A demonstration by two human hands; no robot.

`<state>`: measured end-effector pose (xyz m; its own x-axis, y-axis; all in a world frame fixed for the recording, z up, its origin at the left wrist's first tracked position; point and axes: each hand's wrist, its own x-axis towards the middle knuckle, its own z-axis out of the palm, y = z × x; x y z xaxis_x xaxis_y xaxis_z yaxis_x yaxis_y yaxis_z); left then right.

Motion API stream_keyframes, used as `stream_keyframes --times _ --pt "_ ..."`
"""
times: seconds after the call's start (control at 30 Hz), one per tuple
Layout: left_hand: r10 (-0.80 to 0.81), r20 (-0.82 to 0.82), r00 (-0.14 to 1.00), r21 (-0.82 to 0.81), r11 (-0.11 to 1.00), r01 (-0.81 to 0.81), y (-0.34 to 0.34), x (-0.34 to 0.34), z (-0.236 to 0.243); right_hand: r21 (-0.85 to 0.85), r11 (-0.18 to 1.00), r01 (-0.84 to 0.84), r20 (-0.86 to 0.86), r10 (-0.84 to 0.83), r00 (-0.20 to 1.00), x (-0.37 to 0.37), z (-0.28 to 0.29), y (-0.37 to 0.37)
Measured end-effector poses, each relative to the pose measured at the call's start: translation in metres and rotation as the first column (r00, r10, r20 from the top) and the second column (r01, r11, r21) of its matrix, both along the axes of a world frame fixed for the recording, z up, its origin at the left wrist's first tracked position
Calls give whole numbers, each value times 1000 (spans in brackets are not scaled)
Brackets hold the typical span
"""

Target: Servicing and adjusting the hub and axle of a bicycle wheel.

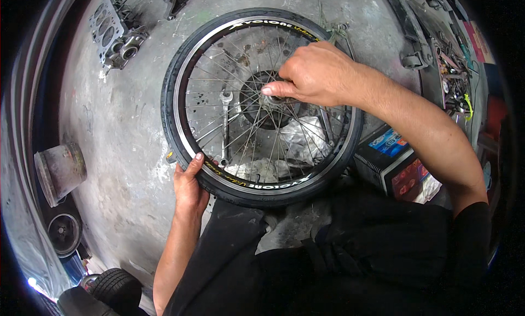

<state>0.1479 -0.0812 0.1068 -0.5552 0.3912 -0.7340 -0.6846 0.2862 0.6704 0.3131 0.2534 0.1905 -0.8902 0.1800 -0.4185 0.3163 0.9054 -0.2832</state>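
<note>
A bicycle wheel (174,131) with a black tyre, a black and silver rim and thin spokes is held over my lap and the floor. My left hand (190,180) grips the tyre and rim at the lower left, thumb on top. My right hand (311,75) is closed at the metal hub (275,101), thumb stretched across its end. Its curled fingers hide what they pinch. Behind the hub shows a dark round disc (249,100). Through the spokes I see a combination spanner (225,124) and a crumpled whitish plastic bag or cloth (306,138).
An engine block part (112,34) lies on the concrete floor at the far left. A dirty bucket (64,171) stands at the left, with tyres (116,288) nearer. A dark box (385,160) sits right of the wheel, and a tray of loose tools (453,78) beyond.
</note>
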Motion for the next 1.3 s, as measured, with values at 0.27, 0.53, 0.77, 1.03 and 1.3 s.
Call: stream_keyframes --times 0.27,0.53,0.77,1.03,1.3 --pt "-11 3 1000 -3 1000 11 -1 -1 -4 -49 992 -116 -295 96 951 13 -28 5" --pt "22 21 1000 -13 1000 -22 7 5 4 -54 998 33 15 -33 999 10 -1 1" --pt "-52 20 998 -20 998 53 -1 -3 -3 -137 985 -101 -332 51 942 15 -21 9" --pt "-706 -699 111 -701 708 85 5 -19 19 -82 997 -10 -178 -4 984 16 -16 -6" --pt "-373 -675 -636 -737 321 594 173 25 58 -216 970 114 -332 -183 925 24 -38 17"
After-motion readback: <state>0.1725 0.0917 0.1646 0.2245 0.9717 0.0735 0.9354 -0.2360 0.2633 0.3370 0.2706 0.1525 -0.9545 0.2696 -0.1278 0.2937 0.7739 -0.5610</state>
